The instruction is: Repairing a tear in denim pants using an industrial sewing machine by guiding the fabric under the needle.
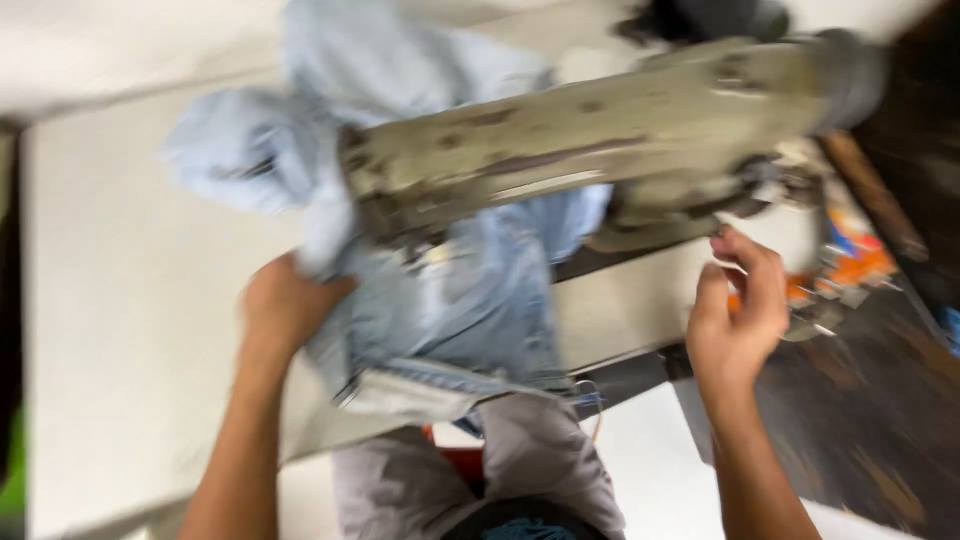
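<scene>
Denim, pale blue and bunched, lay under my left hand (pixel 285 305), which pressed into the jeans (pixel 450 300) with fingers buried in the folds; whether they pinched the cloth I could not tell through the blur. Just past that hand, the worn sewing machine (pixel 590 135) stretched over the fabric. My right hand (pixel 735 310) hovered well apart from the denim, fingers loosely curled and open, holding nothing, close beneath the machine's far end. Beyond that hand sat some orange clutter (pixel 850 265), perhaps scraps, on the white table (pixel 130 330).
</scene>
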